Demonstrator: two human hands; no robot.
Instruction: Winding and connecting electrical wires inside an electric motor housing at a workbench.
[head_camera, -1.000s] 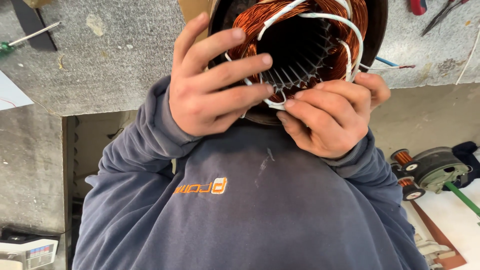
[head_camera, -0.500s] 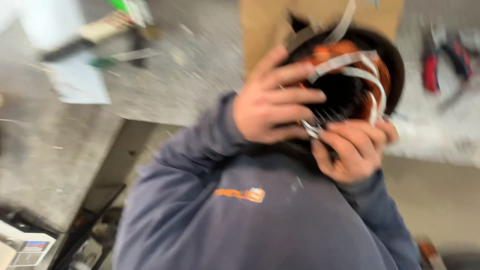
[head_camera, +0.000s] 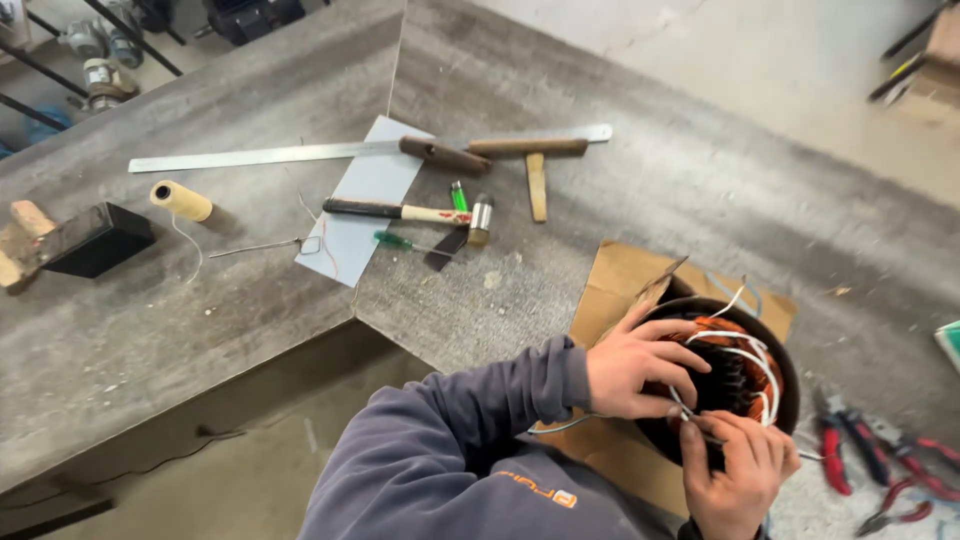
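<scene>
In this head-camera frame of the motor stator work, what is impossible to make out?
- Stator: its near rim and lower windings are hidden by the left hand and right hand.
- What the fingertips pinch: the white leads disappear under them.
- Right hand: its wrist is cut off by the bottom edge.
- Pliers: partly cut off at the lower right corner.
- Items at the top left: too small and cropped to identify.

Grey L-shaped bench (head_camera: 250, 300), dusty. On it: steel ruler (head_camera: 300, 153), thread spool (head_camera: 181, 200), black box (head_camera: 95, 240), grey sheet (head_camera: 360, 200), hammer (head_camera: 405, 212), green screwdriver (head_camera: 405, 241), wooden mallet (head_camera: 530, 160), cardboard (head_camera: 620, 275) under stator (head_camera: 730, 375), red pliers (head_camera: 833, 455).
</scene>
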